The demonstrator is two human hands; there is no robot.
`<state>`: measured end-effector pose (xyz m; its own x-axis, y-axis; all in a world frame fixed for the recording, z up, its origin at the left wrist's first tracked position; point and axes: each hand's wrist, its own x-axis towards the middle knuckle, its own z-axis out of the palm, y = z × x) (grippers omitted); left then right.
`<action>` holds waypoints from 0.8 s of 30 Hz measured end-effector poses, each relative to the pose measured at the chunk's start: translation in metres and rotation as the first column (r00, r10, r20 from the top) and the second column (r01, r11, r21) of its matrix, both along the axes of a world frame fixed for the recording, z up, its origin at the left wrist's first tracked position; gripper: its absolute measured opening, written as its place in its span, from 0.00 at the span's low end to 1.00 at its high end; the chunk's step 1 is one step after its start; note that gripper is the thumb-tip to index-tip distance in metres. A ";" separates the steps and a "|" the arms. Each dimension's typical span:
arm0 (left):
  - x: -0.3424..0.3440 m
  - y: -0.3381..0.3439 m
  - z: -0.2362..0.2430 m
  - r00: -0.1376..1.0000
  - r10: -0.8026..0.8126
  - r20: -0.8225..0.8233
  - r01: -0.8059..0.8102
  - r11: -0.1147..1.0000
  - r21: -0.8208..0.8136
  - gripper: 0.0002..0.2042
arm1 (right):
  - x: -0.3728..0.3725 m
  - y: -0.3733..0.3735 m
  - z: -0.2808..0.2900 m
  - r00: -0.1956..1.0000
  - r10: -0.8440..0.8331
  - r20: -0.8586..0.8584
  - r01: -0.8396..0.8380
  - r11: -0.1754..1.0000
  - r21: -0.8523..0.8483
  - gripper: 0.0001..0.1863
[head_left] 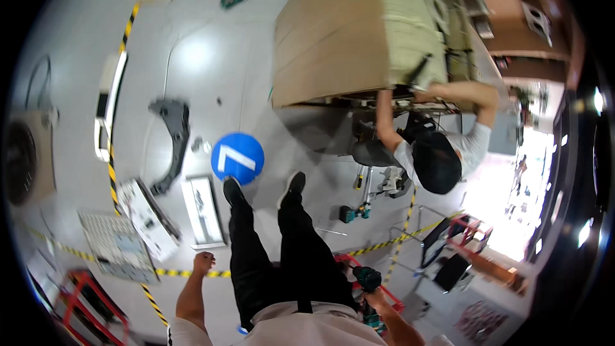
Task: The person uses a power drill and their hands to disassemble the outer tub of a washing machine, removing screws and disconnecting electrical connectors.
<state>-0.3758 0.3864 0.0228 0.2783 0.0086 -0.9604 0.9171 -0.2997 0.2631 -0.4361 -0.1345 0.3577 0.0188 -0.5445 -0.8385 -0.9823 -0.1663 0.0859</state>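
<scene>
At the lower right, my right hand (pixel 376 299) is wrapped round the grip of a dark green and black cordless drill (pixel 368 278), held beside my right hip. Down at my left side hangs my left hand (pixel 204 262), its fingers curled in with nothing visible in them. The hand is near the end of a long white tray-like part (pixel 204 213) on the floor, without touching it. My legs stretch forward, with both shoes just short of a blue round floor sign (pixel 237 158) bearing a white mark.
A co-worker in a black cap (pixel 437 163) reaches into a large tan-panelled body (pixel 333 38) ahead right. Another cordless drill (pixel 349 213) lies on the floor near them. A dark curved part (pixel 174 144) and a white panel (pixel 148 219) lie to the left, by striped tape (pixel 112 173).
</scene>
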 end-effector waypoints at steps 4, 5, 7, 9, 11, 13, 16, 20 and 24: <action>0.156 0.008 0.061 0.732 -0.508 0.454 0.442 0.861 0.250 0.11 | -0.040 0.002 -0.001 0.983 -0.144 0.117 0.143 0.990 0.020 0.06; 0.198 0.010 0.072 0.611 -0.610 0.504 0.471 0.792 0.387 0.11 | -0.038 0.015 -0.006 0.960 -0.273 0.058 0.270 0.961 0.055 0.08; 0.290 -0.008 0.107 0.389 -0.676 0.625 0.432 0.733 0.524 0.11 | -0.089 0.028 -0.058 0.979 -0.202 0.009 0.202 0.977 -0.063 0.13; 0.377 -0.053 0.173 0.225 -0.649 0.727 0.357 0.749 0.558 0.12 | -0.110 0.043 -0.084 0.954 -0.298 0.023 0.296 0.954 0.049 0.13; 0.441 -0.111 0.256 0.179 -0.607 0.774 0.302 0.783 0.544 0.11 | -0.071 0.065 -0.062 0.937 -0.350 -0.018 0.349 0.929 0.122 0.10; 0.483 -0.174 0.306 0.007 -0.512 0.859 0.266 0.829 0.492 0.11 | -0.032 0.084 -0.027 0.917 -0.399 -0.015 0.398 0.912 0.103 0.09; 0.514 -0.281 0.373 -0.322 -0.439 0.839 0.383 0.750 0.540 0.07 | -0.065 0.085 -0.076 0.911 -0.386 -0.146 0.406 0.902 0.148 0.15; 0.541 -0.378 0.400 -0.500 -0.491 0.714 0.411 0.590 0.694 0.08 | -0.145 0.105 -0.189 0.848 -0.507 -0.156 0.530 0.813 0.240 0.21; 0.559 -0.410 0.365 -0.531 -0.789 0.308 0.395 0.091 0.914 0.23 | -0.106 0.089 -0.180 0.849 -0.521 -0.085 0.524 0.812 0.257 0.21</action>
<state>0.1830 -0.0238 0.3879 0.5751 -0.8024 -0.1595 -0.8028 -0.5910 0.0784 -0.5419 -0.0458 0.1780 -0.2149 -0.2321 -0.9487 -0.9268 0.3547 0.1232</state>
